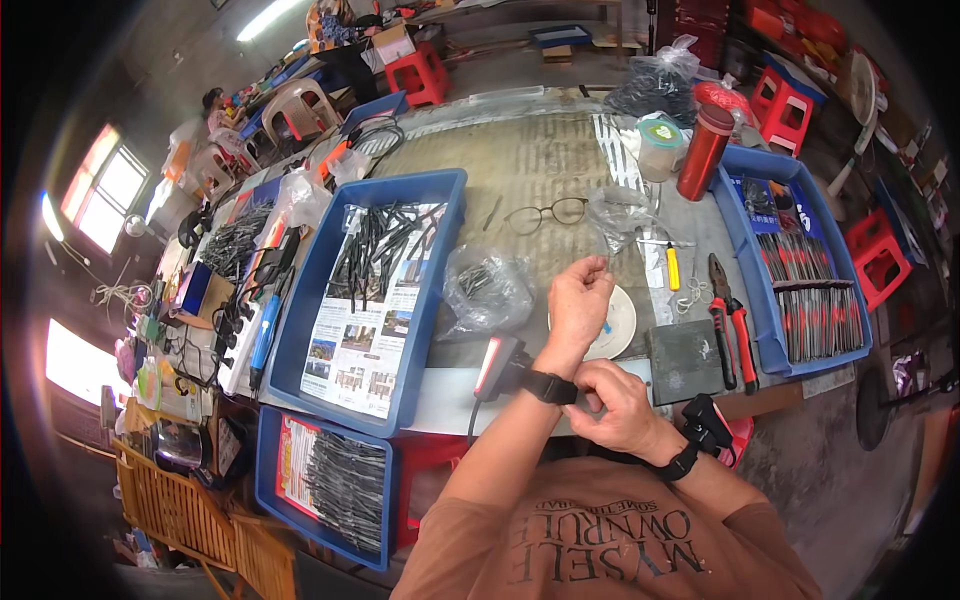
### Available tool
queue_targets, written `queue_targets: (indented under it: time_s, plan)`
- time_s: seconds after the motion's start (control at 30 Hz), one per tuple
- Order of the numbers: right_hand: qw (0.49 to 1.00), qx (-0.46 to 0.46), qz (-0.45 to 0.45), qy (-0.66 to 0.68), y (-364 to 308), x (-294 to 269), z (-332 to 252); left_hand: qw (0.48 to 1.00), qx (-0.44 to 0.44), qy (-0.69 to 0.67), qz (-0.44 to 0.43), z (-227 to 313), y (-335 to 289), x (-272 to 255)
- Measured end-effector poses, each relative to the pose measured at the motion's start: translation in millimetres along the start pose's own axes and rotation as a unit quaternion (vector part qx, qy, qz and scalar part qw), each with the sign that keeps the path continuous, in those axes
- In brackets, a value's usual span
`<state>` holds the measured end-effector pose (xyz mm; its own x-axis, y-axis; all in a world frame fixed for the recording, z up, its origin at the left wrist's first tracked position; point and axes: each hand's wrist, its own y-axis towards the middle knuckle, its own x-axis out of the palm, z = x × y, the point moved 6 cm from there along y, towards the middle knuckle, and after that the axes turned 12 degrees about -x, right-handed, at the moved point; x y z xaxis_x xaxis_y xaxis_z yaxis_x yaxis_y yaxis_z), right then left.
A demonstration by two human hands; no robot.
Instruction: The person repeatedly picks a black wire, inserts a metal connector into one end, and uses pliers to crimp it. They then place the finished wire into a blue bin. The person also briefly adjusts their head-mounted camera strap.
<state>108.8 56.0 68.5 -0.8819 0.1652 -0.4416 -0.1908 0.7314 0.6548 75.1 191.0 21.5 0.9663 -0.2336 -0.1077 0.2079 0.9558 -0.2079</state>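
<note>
My left hand (580,305) is raised over the near edge of the table, its fingers curled in, with nothing visible in them. A black wristband (548,388) circles my left wrist, with a dark boxy device (505,368) beside it. My right hand (618,405) has its fingers bent against this band at the inner side of the wrist, and its fingertips are partly hidden. Another black band (680,462) is on my right wrist, next to a second dark device (708,425). Just beyond my left hand lies a white round dish (618,325) with a small blue piece in it.
Black strips lie on newspaper in a blue tray (455,210); a lower blue tray (385,500) holds more. Eyeglasses (565,210), a plastic bag (488,290), a yellow-handled screwdriver (673,268), red-handled pliers (740,345), a dark block (685,362) and a red flask (704,155) surround the middle.
</note>
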Motion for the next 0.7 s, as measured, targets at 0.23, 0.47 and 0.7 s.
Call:
queue_targets:
  time_s: [0.23,0.47,0.7]
  plan:
    - [1.0,-0.012,-0.017,0.0,3.9,2.0,-1.9,1.0,-0.002,0.005,0.006,-0.3,-3.0,-4.4]
    - [0.999,-0.036,-0.006,0.01,5.0,2.0,-8.1,0.999,0.03,-0.02,0.014,-1.6,-2.5,-8.1]
    - [0.994,0.042,-0.057,0.084,6.8,9.0,-4.0,0.999,0.033,0.02,0.027,1.3,-8.4,-15.4]
